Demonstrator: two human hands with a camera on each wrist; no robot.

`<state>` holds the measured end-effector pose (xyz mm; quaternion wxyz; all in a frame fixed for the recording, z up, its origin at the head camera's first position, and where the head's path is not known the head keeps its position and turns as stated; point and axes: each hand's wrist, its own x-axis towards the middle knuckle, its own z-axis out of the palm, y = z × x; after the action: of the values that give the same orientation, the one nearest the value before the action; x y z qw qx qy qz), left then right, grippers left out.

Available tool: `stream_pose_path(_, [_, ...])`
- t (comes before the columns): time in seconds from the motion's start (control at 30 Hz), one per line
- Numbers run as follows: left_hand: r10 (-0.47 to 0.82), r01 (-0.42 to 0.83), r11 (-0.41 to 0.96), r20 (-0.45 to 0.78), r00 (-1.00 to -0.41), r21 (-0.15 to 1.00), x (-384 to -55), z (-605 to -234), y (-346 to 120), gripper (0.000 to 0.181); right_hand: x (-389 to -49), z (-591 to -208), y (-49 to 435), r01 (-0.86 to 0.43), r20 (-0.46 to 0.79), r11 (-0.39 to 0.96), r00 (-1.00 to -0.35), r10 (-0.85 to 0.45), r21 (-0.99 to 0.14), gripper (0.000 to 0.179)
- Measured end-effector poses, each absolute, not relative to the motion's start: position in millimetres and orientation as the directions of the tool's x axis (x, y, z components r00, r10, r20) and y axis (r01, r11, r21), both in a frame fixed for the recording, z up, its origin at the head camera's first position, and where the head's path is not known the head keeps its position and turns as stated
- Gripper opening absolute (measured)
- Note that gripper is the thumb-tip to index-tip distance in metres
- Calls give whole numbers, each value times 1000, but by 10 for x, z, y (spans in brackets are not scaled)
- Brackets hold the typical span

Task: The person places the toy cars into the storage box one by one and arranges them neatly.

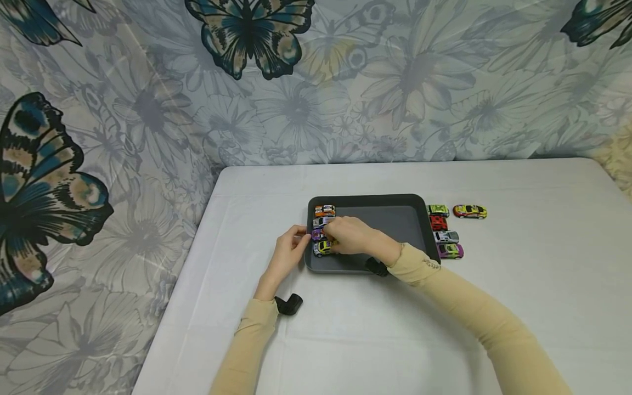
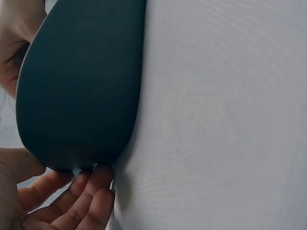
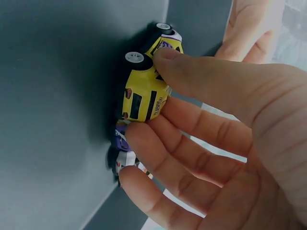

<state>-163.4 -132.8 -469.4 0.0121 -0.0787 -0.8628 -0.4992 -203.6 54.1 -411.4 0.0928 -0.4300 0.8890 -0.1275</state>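
Note:
A dark grey tray [image 1: 380, 230] lies on the table, with a column of toy cars along its left side. My right hand [image 1: 353, 236] pinches the yellow toy car [image 3: 141, 96] at the near end of that column, thumb on its side and fingers opposite. Beyond it in the tray are a purple toy car [image 1: 317, 235], a white toy car [image 1: 321, 222] and an orange toy car [image 1: 325, 210], partly covered by the hand. My left hand [image 1: 288, 249] holds the tray's left edge, its thumb at the rim and fingertips against the outer wall [image 2: 81, 96].
Right of the tray stand a green toy car [image 1: 438, 210], a red toy car [image 1: 438, 223], a silver toy car [image 1: 446, 237] and a purple-green toy car [image 1: 451, 251]. A yellow toy car [image 1: 470, 212] sits farther right. Butterfly-patterned cloth [image 1: 296, 120] hangs behind the white table [image 1: 518, 307].

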Motion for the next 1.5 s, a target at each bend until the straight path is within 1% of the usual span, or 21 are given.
stream_pose_path(0.33, [124, 153, 483, 106, -987, 862, -1632, -4700, -1329, 22, -2023, -4129, 507, -767, -28, 589, -603, -797, -254, 19])
stream_pose_path(0.6, [127, 150, 484, 101, -987, 862, -1628, -4689, -1332, 22, -2013, -4131, 492, -766, -51, 602, -608, -792, -224, 24])
stream_pose_path(0.83, [125, 141, 487, 91, -988, 862, -1626, -4692, -1330, 23, -2023, -4156, 483, -772, -72, 615, -613, -787, -160, 26])
stream_pose_path(1.17, [126, 147, 485, 98, -987, 862, -1628, -4682, -1325, 22, -2025, -4150, 475, -775, -87, 623, -617, -782, -103, 28])
stream_pose_path(1.33, [126, 149, 485, 99, -987, 862, -1623, -4679, -1324, 22, -2036, -4114, 511, -778, -73, 614, -610, -789, -131, 28])
stream_pose_path(1.5, [121, 153, 485, 107, -987, 861, -1619, -4676, -1319, 21, -2077, -3982, 649, -789, 16, 591, -602, -799, -167, 26])
